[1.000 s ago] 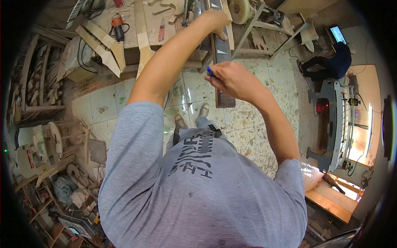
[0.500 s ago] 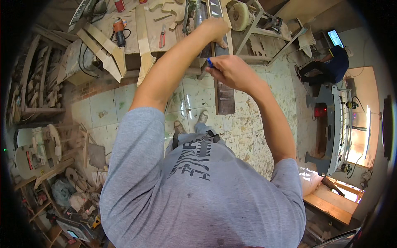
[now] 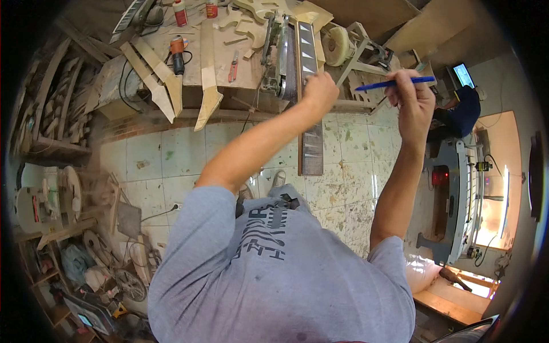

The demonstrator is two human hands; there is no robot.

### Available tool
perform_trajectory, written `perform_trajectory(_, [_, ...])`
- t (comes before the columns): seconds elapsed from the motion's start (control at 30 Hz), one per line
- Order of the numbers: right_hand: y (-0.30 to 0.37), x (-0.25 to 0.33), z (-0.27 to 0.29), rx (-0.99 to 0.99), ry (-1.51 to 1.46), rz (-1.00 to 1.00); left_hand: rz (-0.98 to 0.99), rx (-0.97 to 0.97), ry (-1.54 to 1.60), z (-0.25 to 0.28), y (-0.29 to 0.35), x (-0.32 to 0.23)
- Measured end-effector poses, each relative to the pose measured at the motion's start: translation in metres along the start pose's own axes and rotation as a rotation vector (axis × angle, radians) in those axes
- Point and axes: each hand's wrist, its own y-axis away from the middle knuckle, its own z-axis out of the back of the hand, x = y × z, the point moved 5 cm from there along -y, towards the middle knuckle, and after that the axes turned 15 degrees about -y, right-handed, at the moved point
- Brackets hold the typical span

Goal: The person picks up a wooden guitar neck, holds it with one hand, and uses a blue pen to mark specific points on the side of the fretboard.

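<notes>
A long dark guitar neck [image 3: 311,151] with pale triangular inlays runs from the workbench out past its front edge, toward me. My left hand [image 3: 320,92] is closed over its middle, fingers curled and partly hidden beneath the hand. Off to the right of the neck, my right hand [image 3: 410,100] is raised and holds a blue pen [image 3: 374,85] between thumb and fingers, the tip pointing left. Directly left of the neck, a metal belt sander [image 3: 281,63] sits on the bench.
On the bench [image 3: 191,86] lie pale wooden neck blanks [image 3: 209,74], an orange power tool [image 3: 178,54], a red utility knife [image 3: 234,66] and red bottles [image 3: 180,12]. A round wheel [image 3: 336,47] stands right. Another person [image 3: 460,111] sits far right, near a grey machine [image 3: 457,194].
My right hand has swung right and away from the neck, the pen now fully visible. My left hand has shifted nearer to me along the neck. The view has tilted slightly.
</notes>
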Motion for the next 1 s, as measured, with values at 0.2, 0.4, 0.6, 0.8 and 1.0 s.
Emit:
perform_trajectory(0.2, [-0.032, -0.021, -0.061, 0.491, 0.126, -0.162, 0.229, 0.298, -0.228, -0.008, 0.005, -0.046])
perform_trajectory(0.4, [-0.024, -0.082, -0.112, 1.084, 0.461, -0.322, 0.549, 0.120, -0.646, -0.060, -0.006, -0.086])
perform_trajectory(0.6, [-0.019, -0.107, -0.122, 1.337, 0.427, -0.257, 0.588, 0.145, -0.766, -0.089, 0.000, -0.100])
perform_trajectory(0.8, [-0.027, -0.132, -0.107, 1.414, 0.461, -0.244, 0.473, 0.232, -0.514, -0.046, -0.002, -0.080])
perform_trajectory(1.0, [-0.045, -0.134, -0.120, 1.467, 0.364, -0.073, 0.538, 0.311, 0.242, -0.016, 0.008, -0.047])
